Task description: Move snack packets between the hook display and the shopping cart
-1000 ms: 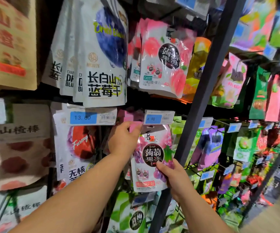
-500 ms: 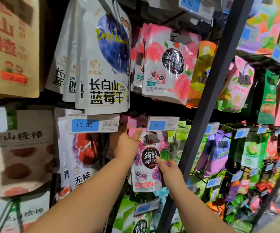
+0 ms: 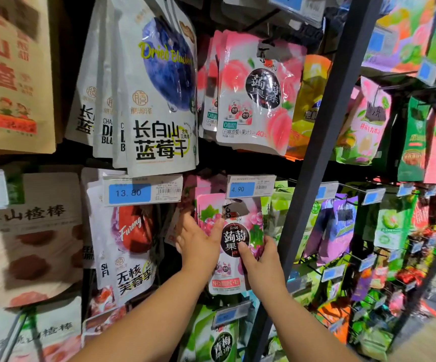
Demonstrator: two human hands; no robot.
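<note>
Jelly packet (image 3: 233, 218) (glossy flat pouch): left hand (image 3: 198, 244), right hand (image 3: 261, 262) each pinch side edge, thumbs front.

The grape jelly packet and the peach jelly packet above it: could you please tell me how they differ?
The grape jelly packet shows purple grapes and a green leaf; the peach jelly packet shows pink peaches. The left hand and right hand hold the grape packet; the peach packet hangs untouched a row higher. Both carry the same round black label.
</note>
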